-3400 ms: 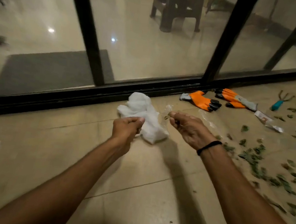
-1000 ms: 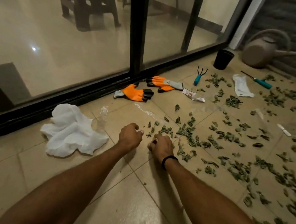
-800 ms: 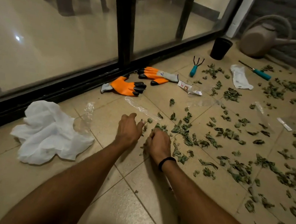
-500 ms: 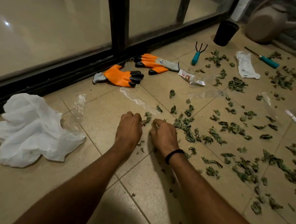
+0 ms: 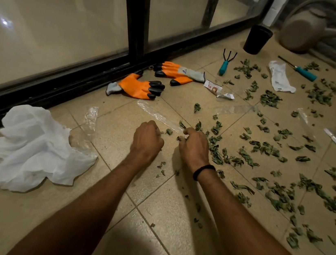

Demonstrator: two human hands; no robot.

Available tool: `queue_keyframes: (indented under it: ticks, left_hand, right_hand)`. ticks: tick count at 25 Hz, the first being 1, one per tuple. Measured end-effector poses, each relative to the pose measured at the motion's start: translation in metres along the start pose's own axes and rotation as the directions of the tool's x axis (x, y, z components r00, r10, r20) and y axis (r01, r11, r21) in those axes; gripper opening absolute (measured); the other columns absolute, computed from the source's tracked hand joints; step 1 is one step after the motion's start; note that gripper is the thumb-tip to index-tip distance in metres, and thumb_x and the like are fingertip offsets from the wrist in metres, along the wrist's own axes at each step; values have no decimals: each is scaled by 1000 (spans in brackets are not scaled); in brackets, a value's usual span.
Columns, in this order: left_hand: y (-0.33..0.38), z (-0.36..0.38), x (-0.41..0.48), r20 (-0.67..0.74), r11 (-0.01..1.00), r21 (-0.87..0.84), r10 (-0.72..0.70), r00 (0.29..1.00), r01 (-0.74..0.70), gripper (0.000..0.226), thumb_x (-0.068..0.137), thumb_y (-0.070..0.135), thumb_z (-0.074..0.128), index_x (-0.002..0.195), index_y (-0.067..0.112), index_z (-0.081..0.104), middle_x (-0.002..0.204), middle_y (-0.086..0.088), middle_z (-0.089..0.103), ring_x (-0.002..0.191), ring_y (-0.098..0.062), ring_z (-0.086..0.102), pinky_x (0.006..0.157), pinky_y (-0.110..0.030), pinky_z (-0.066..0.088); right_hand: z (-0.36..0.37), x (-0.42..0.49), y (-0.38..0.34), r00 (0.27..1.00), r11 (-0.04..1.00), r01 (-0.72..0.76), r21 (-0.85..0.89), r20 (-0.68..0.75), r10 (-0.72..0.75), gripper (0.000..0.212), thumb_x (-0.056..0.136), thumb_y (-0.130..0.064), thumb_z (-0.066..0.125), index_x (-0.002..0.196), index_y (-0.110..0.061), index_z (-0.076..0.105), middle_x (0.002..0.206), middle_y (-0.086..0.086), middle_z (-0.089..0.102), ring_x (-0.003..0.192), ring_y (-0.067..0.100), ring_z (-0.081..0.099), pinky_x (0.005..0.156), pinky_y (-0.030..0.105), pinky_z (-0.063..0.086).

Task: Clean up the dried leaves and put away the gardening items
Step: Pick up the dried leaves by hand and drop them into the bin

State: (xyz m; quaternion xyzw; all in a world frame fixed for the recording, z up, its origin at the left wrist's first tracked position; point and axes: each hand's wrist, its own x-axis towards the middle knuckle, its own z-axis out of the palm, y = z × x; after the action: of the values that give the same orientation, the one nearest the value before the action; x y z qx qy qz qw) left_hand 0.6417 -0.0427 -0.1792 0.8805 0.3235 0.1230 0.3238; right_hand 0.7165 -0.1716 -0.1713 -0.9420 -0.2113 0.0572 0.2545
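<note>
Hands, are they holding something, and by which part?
The right hand pinches a small clump of dried leaves, whole. The left hand is curled; its contents cannot be told.

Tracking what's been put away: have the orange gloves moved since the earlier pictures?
No. The orange gloves lie beside the black door track just as before; only the camera shifted.

- Floor tiles [image 5: 171, 224], lower centre, looked smooth and faintly glossy.
- White sheet [image 5: 32, 148], left, was thin, matt, cloth-like.
- Gloves [image 5: 140, 88], upper centre, had orange rubbery coating and grey knit cuffs.
- Film strip [image 5: 158, 115], centre, was clear plastic.
- Dried leaves [image 5: 215, 152], right, looked matt and crinkled.
</note>
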Motion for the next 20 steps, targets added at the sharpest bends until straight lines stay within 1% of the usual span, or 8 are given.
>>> queue_keyframes:
  ticks: [2,5,8,10,12,14,18,20]
  left_hand:
    - [5,0,2,70,994,97,37,997,-43,41,84,2,56,124,10,58,114,-13,60,101,-29,57,79,-35,45]
    - [14,4,6,212,972,183,108,971,-148,63,91,1,51,150,20,37,131,-16,46,116,-32,46,90,-40,48]
    - [14,10,4,241,937,226,210,948,-265,41,100,13,51,141,19,49,129,-14,47,114,-29,43,90,-41,50]
    - [9,15,0,190,930,236,242,952,-283,20,101,15,53,118,12,61,117,-12,52,106,-27,47,82,-38,49]
    - [3,18,-5,84,957,170,223,971,-235,10,98,9,53,99,10,63,103,-12,55,92,-24,53,69,-34,45]
    - [0,15,-9,-9,992,27,122,992,-122,11,96,7,53,91,12,62,93,-10,60,82,-23,57,65,-32,44]
    - [-7,-1,-22,-119,977,-210,-57,991,31,13,94,3,56,101,10,64,93,-5,69,84,-17,63,65,-27,46]
    - [-12,-11,-31,-134,962,-268,-85,987,46,25,93,-1,55,115,9,62,97,-6,68,88,-15,63,60,-19,42]
  right_hand:
    - [4,3,4,999,998,5,-57,47,-2,22,95,-13,57,114,-10,67,116,16,54,106,30,54,87,30,44]
    - [7,0,7,999,992,12,-123,53,-6,11,90,-10,58,93,-8,68,100,12,63,91,26,59,76,31,48]
    - [-2,-1,6,999,999,-37,-26,4,37,8,89,-8,58,94,-7,65,92,10,65,78,20,57,64,30,45]
    - [-12,1,0,1000,998,-8,61,0,8,19,92,-4,52,106,-8,65,93,8,66,78,19,58,72,34,50]
    - [-15,4,-7,996,996,77,53,34,-79,27,94,-3,54,118,-9,66,97,9,70,87,21,63,83,32,52]
    - [-10,5,-13,987,993,119,-2,107,-119,20,91,-9,65,110,-9,71,103,10,70,96,24,64,84,27,48]
    - [-1,-1,-12,988,993,96,-73,124,-87,11,89,-10,63,88,-7,74,93,12,70,90,26,64,79,32,53]
    - [-8,-3,-10,997,1000,19,18,73,-20,12,89,-7,60,85,-6,71,89,9,68,85,23,64,73,31,55]
